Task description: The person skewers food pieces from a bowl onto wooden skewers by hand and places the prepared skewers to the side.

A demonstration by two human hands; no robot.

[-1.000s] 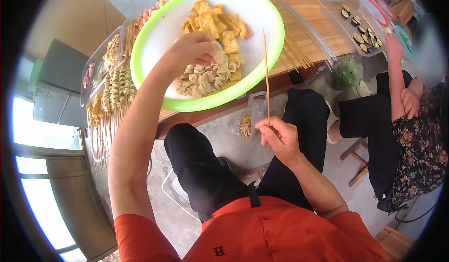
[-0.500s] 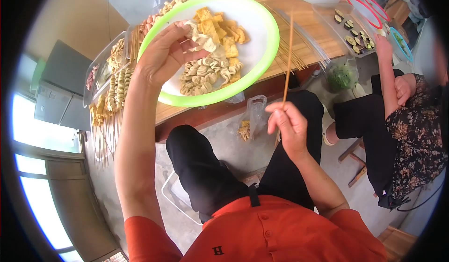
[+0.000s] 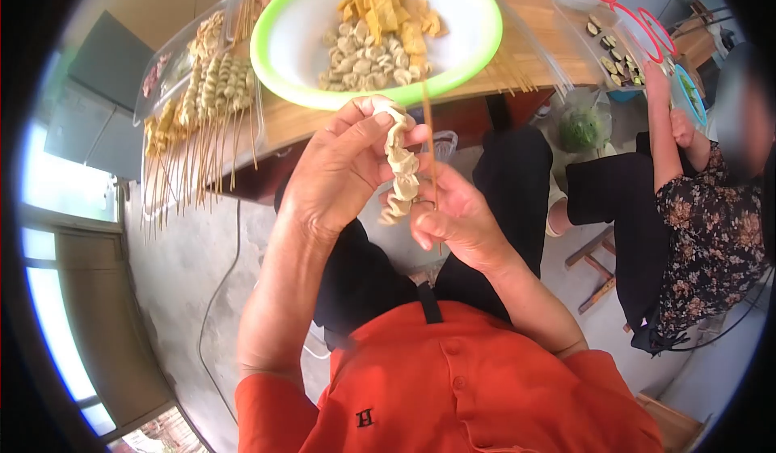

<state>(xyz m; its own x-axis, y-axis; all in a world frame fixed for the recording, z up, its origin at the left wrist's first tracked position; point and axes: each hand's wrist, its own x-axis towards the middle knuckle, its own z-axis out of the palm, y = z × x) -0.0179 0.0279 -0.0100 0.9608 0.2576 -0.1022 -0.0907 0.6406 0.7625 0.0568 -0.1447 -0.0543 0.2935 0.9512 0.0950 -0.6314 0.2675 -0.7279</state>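
Both hands meet in front of my chest, just below the green-rimmed bowl (image 3: 376, 100). My left hand (image 3: 343, 162) pinches the top of a pale, twisted strip of food (image 3: 402, 160), which hangs down in coils. My right hand (image 3: 461, 214) grips a thin wooden skewer (image 3: 430, 130) that points up, close beside the strip on its right. Whether the skewer touches the strip I cannot tell. In the bowl lie yellow-brown fried pieces (image 3: 380, 8) and a heap of pale knotted pieces (image 3: 364, 57).
A plastic tray with loaded skewers (image 3: 218, 85) stands on the wooden table (image 3: 283, 126) at the left. Bare skewers and a tray of eggplant slices (image 3: 618, 67) are at the right. Another person (image 3: 711, 235) sits at the right, near a small wooden stool (image 3: 594, 267).
My left hand has come down out of the bowl with the pale strip. My right hand has moved left with the skewer, so the two are now side by side. The view has shifted.
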